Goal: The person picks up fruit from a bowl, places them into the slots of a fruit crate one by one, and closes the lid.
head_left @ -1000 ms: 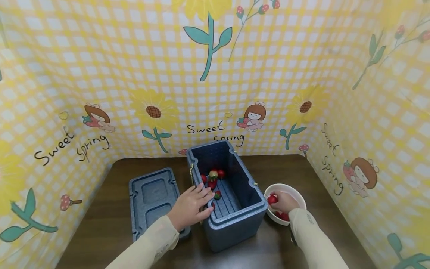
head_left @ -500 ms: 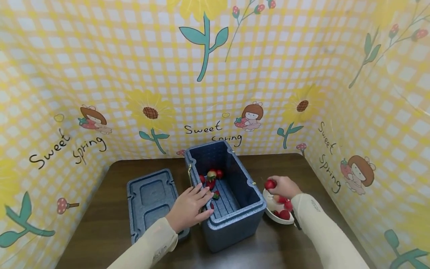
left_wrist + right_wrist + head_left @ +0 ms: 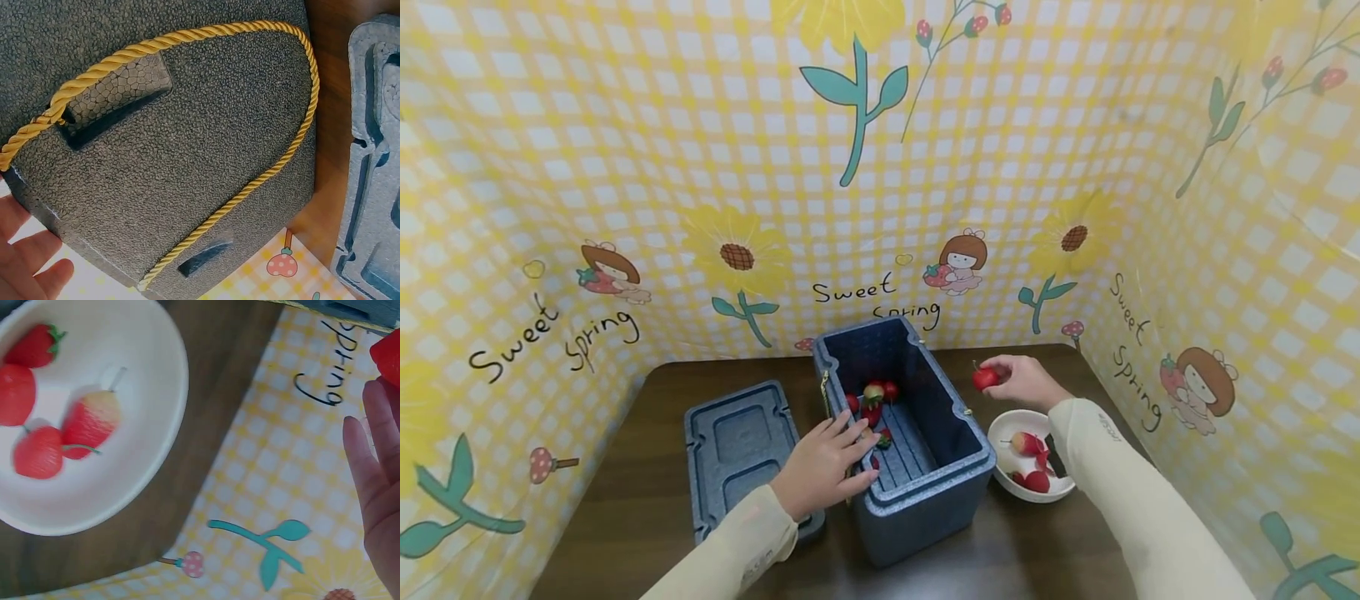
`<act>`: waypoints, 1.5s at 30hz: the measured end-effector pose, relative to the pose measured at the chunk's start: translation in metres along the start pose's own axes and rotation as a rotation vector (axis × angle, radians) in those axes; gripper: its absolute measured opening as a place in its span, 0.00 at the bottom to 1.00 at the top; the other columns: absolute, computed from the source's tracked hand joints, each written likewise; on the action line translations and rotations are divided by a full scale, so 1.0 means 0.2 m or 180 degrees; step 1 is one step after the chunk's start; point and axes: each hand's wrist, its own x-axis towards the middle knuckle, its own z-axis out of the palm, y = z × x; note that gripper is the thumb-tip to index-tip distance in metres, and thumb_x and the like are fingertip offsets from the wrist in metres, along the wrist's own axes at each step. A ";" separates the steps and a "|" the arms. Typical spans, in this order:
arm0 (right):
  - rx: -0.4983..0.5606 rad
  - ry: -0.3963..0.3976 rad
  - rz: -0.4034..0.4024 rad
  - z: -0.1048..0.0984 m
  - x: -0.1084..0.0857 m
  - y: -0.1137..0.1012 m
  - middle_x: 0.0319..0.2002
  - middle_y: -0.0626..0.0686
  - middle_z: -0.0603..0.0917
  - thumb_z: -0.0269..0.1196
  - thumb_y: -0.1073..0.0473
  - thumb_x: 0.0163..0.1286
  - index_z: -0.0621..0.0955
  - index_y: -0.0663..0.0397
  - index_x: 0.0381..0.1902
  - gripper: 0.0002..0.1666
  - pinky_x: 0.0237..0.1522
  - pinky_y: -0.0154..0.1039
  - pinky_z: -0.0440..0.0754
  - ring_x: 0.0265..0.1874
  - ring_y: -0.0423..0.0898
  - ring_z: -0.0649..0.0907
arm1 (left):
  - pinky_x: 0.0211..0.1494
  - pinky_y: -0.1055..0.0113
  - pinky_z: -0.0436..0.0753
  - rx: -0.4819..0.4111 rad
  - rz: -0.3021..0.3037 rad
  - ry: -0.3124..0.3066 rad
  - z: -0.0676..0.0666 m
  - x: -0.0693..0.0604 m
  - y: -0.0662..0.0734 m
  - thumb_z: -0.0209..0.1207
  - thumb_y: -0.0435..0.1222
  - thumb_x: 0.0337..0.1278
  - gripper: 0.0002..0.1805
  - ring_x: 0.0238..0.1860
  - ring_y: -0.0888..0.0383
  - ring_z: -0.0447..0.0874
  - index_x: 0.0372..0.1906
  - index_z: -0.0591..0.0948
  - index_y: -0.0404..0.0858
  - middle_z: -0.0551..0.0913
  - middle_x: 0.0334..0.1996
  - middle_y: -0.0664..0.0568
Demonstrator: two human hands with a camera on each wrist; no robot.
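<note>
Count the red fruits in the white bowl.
4 visible in the right wrist view: a leafy fruit topmost, a red fruit below, a yellow-tipped fruit rightmost and a fourth fruit lowest. More may be hidden.

Right of the blue-grey box (image 3: 919,527), your fruit (image 3: 985,380) is red, the bowl (image 3: 1032,497) white; behind this box, the cloth (image 3: 820,217) is yellow-white checked.

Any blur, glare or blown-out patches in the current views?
Head: soft sheen on the table near the bottom edge; left wrist: yellow rope crisp, cloth washed out at lower left; right wrist: fruit in the white bowl slightly smeared.
</note>
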 end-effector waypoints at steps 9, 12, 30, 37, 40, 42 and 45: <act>0.0320 -0.0155 0.0021 -0.01 0.13 -0.16 0.38 0.61 0.85 0.68 0.63 0.55 0.79 0.70 0.50 0.26 0.39 0.36 0.78 0.37 0.49 0.82 | 0.66 0.47 0.66 -0.0456 -0.0242 -0.0026 0.01 -0.05 -0.01 0.51 0.51 0.67 0.27 0.66 0.39 0.65 0.60 0.78 0.38 0.75 0.61 0.43; 0.0398 -0.0150 0.0029 0.00 0.17 -0.21 0.40 0.63 0.85 0.68 0.63 0.56 0.78 0.71 0.51 0.25 0.39 0.35 0.78 0.39 0.51 0.82 | 0.65 0.47 0.66 -0.0477 -0.0267 0.0004 0.01 -0.05 -0.01 0.51 0.52 0.66 0.27 0.66 0.40 0.66 0.60 0.78 0.39 0.76 0.61 0.44; 0.0741 -0.0268 0.0261 0.07 0.35 -0.44 0.45 0.65 0.80 0.63 0.67 0.59 0.76 0.69 0.56 0.26 0.37 0.45 0.84 0.33 0.49 0.81 | 0.65 0.48 0.67 -0.0420 -0.0193 0.0070 0.01 0.00 0.01 0.56 0.48 0.63 0.24 0.65 0.41 0.67 0.59 0.80 0.40 0.77 0.59 0.45; 0.0657 -0.0401 0.0296 0.12 0.41 -0.52 0.50 0.66 0.79 0.63 0.65 0.60 0.75 0.67 0.60 0.28 0.37 0.41 0.83 0.35 0.50 0.82 | 0.64 0.48 0.68 -0.0409 -0.0171 0.0043 0.00 0.00 0.00 0.56 0.48 0.63 0.24 0.65 0.41 0.68 0.59 0.80 0.41 0.77 0.59 0.45; 0.0676 -0.0450 0.0339 0.14 0.45 -0.55 0.53 0.66 0.78 0.63 0.65 0.62 0.73 0.67 0.61 0.29 0.40 0.42 0.83 0.40 0.52 0.82 | 0.64 0.47 0.67 -0.0462 -0.0217 -0.0020 0.00 0.00 0.01 0.54 0.48 0.65 0.24 0.66 0.41 0.66 0.60 0.79 0.41 0.76 0.60 0.44; 0.0703 -0.0485 0.0354 0.16 0.47 -0.58 0.54 0.66 0.77 0.62 0.66 0.63 0.72 0.68 0.62 0.29 0.42 0.42 0.83 0.43 0.53 0.81 | 0.65 0.46 0.67 -0.0486 -0.0247 -0.0040 0.00 0.01 0.01 0.54 0.48 0.65 0.24 0.66 0.41 0.66 0.60 0.79 0.41 0.76 0.60 0.44; 0.0833 -0.0459 0.0395 0.19 0.49 -0.62 0.55 0.66 0.77 0.63 0.67 0.63 0.72 0.68 0.63 0.29 0.45 0.43 0.82 0.45 0.54 0.81 | 0.65 0.44 0.65 -0.0488 -0.0248 0.0043 0.01 0.01 0.01 0.54 0.48 0.65 0.23 0.66 0.42 0.67 0.59 0.80 0.41 0.77 0.60 0.44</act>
